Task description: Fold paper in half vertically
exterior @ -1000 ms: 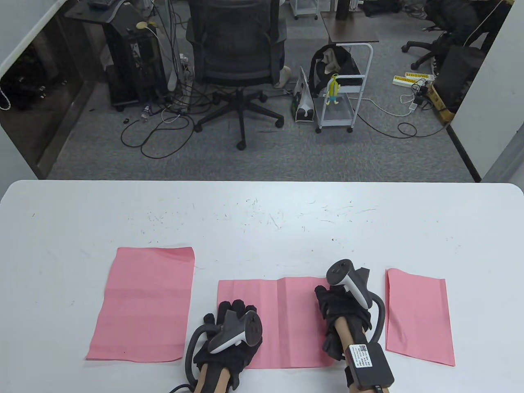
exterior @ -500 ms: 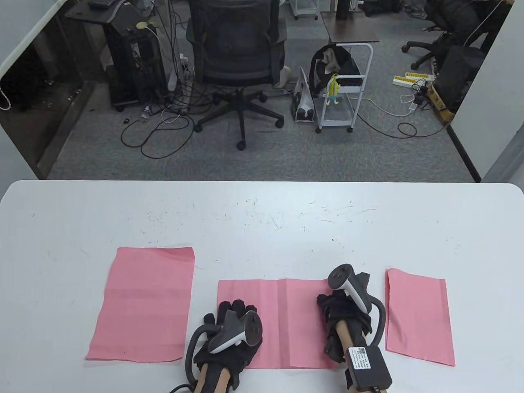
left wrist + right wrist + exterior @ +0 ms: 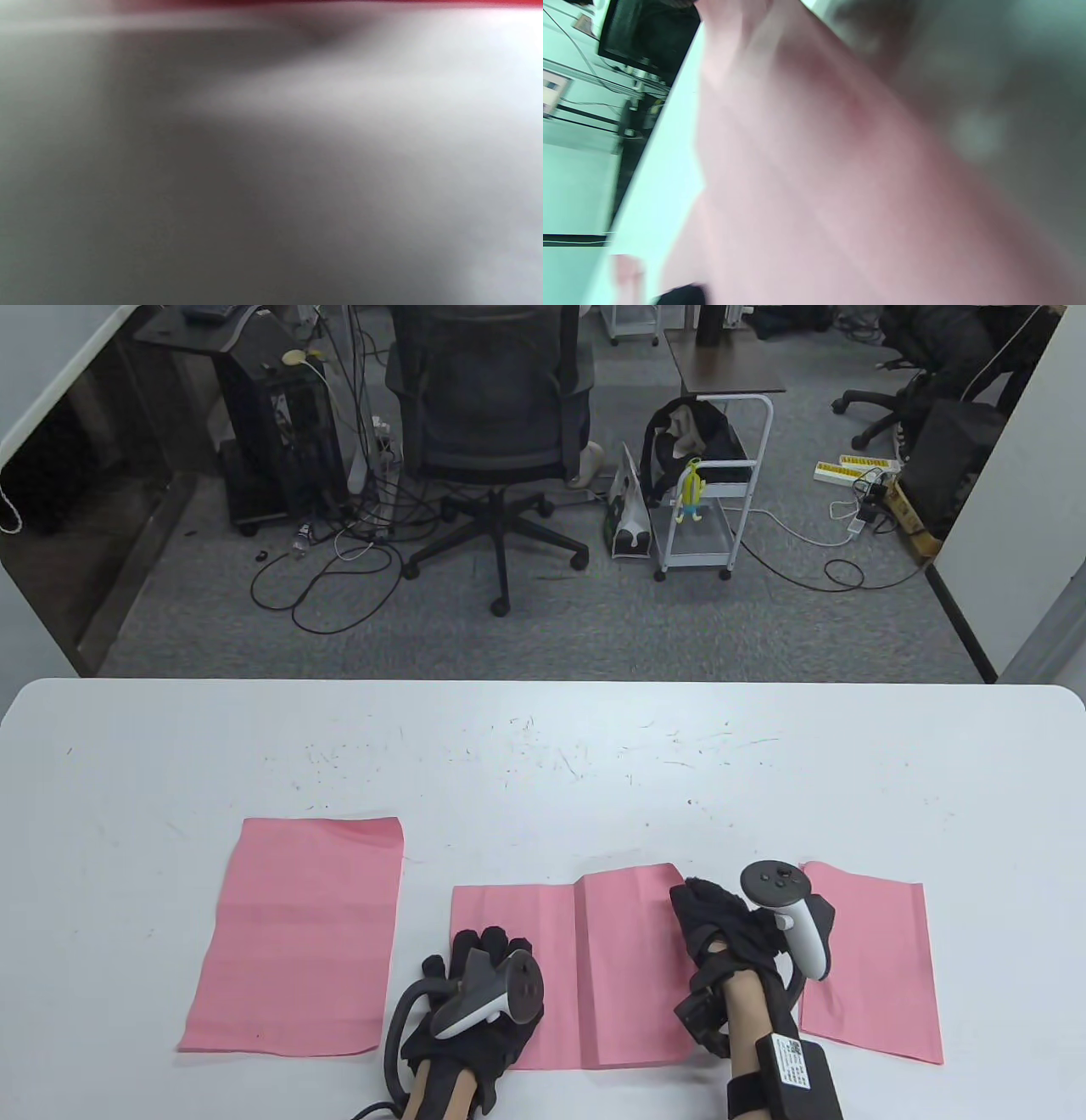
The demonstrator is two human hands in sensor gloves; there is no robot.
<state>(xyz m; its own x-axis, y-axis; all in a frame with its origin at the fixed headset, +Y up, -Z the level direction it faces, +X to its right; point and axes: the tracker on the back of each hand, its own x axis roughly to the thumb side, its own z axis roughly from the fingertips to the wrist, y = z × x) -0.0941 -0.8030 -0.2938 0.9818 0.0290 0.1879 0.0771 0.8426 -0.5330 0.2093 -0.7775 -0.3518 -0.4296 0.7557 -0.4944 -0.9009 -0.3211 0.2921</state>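
A pink paper (image 3: 624, 967) lies in the table view at the near middle of the white table (image 3: 543, 763), with a vertical crease down its centre. My left hand (image 3: 488, 950) rests flat on its near left part, fingers spread. My right hand (image 3: 708, 920) grips the paper's right edge and holds the right half lifted off the table, tilted up from the crease. The right wrist view shows the raised pink paper (image 3: 806, 178) very close and blurred. The left wrist view is a grey blur with a red strip along the top.
A flat pink sheet (image 3: 297, 937) lies to the left of the middle one. A narrower pink sheet (image 3: 874, 959) lies to the right, close beside my right hand. Beyond the table's far edge are an office chair (image 3: 492, 432) and a white cart (image 3: 708, 500).
My right hand has moved right to the paper's right edge, turned over and lifted the right half off the table. My left hand has not moved.
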